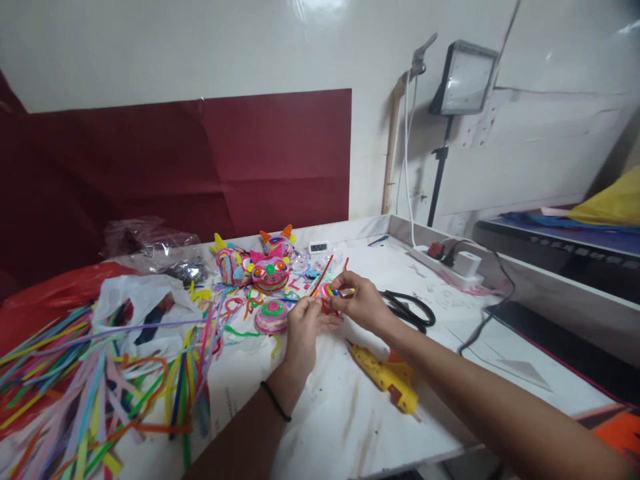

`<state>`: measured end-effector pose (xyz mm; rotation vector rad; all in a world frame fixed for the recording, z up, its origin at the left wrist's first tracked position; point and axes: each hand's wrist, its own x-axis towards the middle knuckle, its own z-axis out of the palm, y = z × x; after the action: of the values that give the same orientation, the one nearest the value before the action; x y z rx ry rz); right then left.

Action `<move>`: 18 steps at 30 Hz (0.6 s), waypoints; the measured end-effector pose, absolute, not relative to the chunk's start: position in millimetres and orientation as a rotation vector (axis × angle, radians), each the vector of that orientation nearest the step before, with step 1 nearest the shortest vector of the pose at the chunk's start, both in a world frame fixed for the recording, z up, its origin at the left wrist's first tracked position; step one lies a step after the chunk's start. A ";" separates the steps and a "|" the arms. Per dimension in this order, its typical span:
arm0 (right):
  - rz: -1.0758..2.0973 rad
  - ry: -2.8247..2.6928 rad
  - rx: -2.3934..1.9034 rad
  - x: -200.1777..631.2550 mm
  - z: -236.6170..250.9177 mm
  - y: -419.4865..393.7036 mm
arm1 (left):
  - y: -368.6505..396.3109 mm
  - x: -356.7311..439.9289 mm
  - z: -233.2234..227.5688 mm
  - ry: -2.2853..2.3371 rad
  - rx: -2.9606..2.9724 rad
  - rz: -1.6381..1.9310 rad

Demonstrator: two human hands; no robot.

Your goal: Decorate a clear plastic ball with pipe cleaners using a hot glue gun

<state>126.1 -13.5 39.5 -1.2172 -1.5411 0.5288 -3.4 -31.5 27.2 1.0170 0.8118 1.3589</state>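
Observation:
My left hand (303,330), with a black band at its wrist, is closed on a small coiled pipe-cleaner piece (325,291) in pink and other colours. My right hand (363,303) pinches the same piece from the other side; the fingers partly hide it. A red pipe cleaner (325,272) sticks up from between the hands. Just left of them lies a round pipe-cleaner coil (271,317) with a green and pink centre. Behind it sits a pipe-cleaner animal head (270,275) with orange eyes. A yellow glue gun (385,377) rests below my right forearm.
Loose pipe cleaners (100,393) in many colours cover the left side, beside a white plastic bag (143,300). Black-handled scissors (425,313) lie right of my hands. A power strip (445,265), its cable and a raised table edge (565,310) are farther right.

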 end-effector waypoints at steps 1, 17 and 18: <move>0.531 -1.543 -1.211 126.0 39.4 -13.3 | -31.2 -3.4 27.1 0.823 1.023 1.356; 0.492 -1.528 -1.137 124.7 33.3 -17.4 | -28.3 -2.5 22.5 0.919 1.095 1.365; 0.486 -1.525 -1.134 124.4 33.2 -18.5 | -28.2 -2.3 22.4 0.930 1.103 1.368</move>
<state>124.4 -18.5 33.2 -1.1342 -1.5246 0.4862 -2.3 -28.2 22.4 1.1034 0.9304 1.3680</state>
